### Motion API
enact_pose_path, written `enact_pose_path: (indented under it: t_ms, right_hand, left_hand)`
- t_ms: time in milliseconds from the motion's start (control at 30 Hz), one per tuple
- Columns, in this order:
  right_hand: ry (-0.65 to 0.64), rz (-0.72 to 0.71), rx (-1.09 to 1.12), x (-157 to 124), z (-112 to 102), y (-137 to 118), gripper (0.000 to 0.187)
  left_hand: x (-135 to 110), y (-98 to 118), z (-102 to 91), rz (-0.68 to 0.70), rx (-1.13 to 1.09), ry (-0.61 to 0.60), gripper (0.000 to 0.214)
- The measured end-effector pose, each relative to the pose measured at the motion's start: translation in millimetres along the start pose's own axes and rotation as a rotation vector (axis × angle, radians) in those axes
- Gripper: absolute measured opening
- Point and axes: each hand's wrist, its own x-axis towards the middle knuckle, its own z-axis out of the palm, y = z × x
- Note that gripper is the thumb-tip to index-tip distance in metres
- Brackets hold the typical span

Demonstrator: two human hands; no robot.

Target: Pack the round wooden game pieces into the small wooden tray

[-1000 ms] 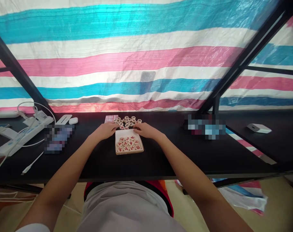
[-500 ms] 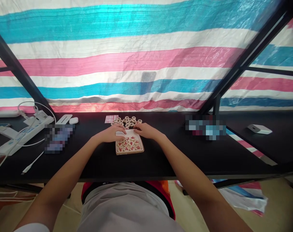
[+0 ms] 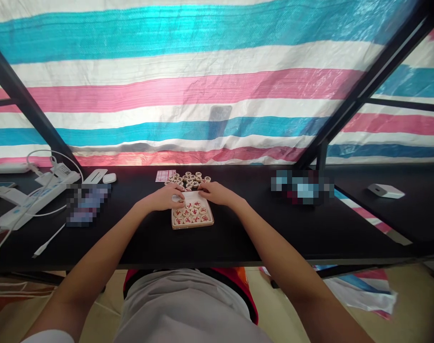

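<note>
A small shallow box (image 3: pixel 191 224) lies on the black table (image 3: pixel 238 233) in front of me, partly filled with round pale game pieces bearing red marks. Behind it lies a loose pile of similar pieces (image 3: pixel 188 180). My left hand (image 3: pixel 165 197) rests over the box's far left corner, fingers curled and pinched on a piece I can barely make out. My right hand (image 3: pixel 215 192) sits at the box's far right edge, fingers bent down among the pieces; whether it holds one is hidden.
A small pink checked card (image 3: pixel 165 175) lies by the pile. A white power strip with cables (image 3: pixel 34 197) and a white mouse (image 3: pixel 108 178) are at the left. A white box (image 3: pixel 386 191) sits on the right table. A striped tarp hangs behind.
My left hand has moved from the loose pile back over the box's far left corner. My right hand has stayed at the far right edge.
</note>
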Motion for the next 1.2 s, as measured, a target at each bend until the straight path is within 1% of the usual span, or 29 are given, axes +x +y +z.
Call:
enact_pose_path:
  t_ms: [100, 233, 300, 400, 467, 533, 600, 700, 800, 867, 1033, 1200]
  right_hand:
    - [0.002, -0.001, -0.008, 0.0, -0.7, -1.3, 0.024]
    - [0.003, 0.0, -0.017, 0.3, -1.5, -2.5, 0.024]
    - [0.003, -0.003, -0.018, 0.4, -1.8, -2.8, 0.023]
    - [0.004, -0.008, -0.016, 0.5, -2.1, -2.6, 0.023]
    - [0.0, -0.008, -0.011, 0.4, -2.2, -2.1, 0.024]
    - [-0.003, -0.006, -0.006, 0.0, -2.4, -1.7, 0.024]
    - [-0.003, -0.004, -0.001, -0.2, -2.4, -1.3, 0.024]
    - [-0.001, -0.01, 0.002, -0.1, -2.0, -0.5, 0.024]
    - [-0.001, -0.012, 0.0, 0.3, -1.4, 0.7, 0.024]
    - [-0.004, -0.006, -0.002, 0.3, -1.5, 1.1, 0.024]
    - [-0.012, 0.006, 0.001, -1.3, -3.8, -1.0, 0.024]
    - [-0.009, 0.007, -0.002, -1.2, -3.3, -1.5, 0.024]
  left_hand:
    - [-0.6, -3.0, -0.4, 0.004, 0.027, -0.003, 0.042]
    - [-1.0, -4.3, -0.8, -0.032, 0.041, -0.011, 0.043]
    - [-0.8, -2.5, -1.7, -0.011, 0.031, 0.009, 0.041]
    - [-0.8, -0.8, -6.8, 0.012, 0.006, 0.109, 0.038]
    - [-1.9, -3.1, -12.8, -0.038, 0.003, 0.187, 0.038]
    - [-4.4, -8.3, -19.6, -0.119, 0.029, 0.214, 0.037]
    - [-7.8, -14.5, -25.6, -0.187, 0.071, 0.17, 0.035]
    - [-12.4, -21.1, -29.8, -0.253, 0.071, 0.048, 0.031]
    - [-13.4, -22.9, -28.0, -0.272, 0.027, -0.07, 0.032]
    - [-11.7, -23.4, -25.0, -0.275, 0.037, -0.103, 0.034]
    - [-5.6, -27.2, -18.6, -0.272, 0.087, -0.054, 0.036]
    - [-1.1, -27.0, -11.3, -0.273, 0.169, 0.018, 0.02]
